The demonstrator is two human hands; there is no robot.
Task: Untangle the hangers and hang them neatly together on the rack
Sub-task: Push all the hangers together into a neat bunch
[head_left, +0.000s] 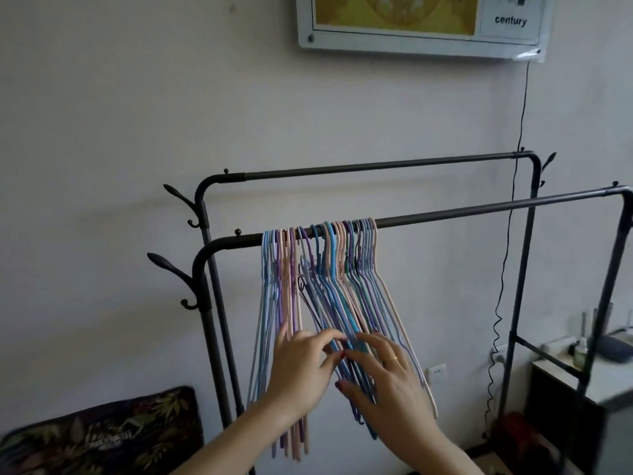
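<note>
Right hand (383, 378): nearest the camera, reaching up from the lower edge; fingers spread and lightly bent, lying against the lower part of the right-hand bunch of hangers; a ring is showing on one finger. Whether any finger is curling round a wire, cannot tell.

Left hand (301, 365): just beside the right hand, thumb and forefinger appearing to pinch one or two wires of the same bunch; the remaining fingers are standing up against the left-hand bunch.

Hangers (318, 286): thin wire type, in blue, purple, pink and beige; all are hanging by their hooks on the front rail of the rack, toward its left end. They are falling into two groups: a tight group at the left hanging nearly straight down, and a looser, crossed group at the right slanting down to the right. One purple hook is dangling loose between the groups, below the rail.

Rack (479, 209): dark metal, two parallel rails, curved side hooks at the left posts.

Framed panel (421, 25): hanging on the wall above, reading "century".

Black cord (513, 186): running down the wall from the panel to a wall socket (436, 373).

Patterned cushion (102, 433): sitting at lower left.

White cabinet (582, 378): standing at lower right, small items on top.
</note>
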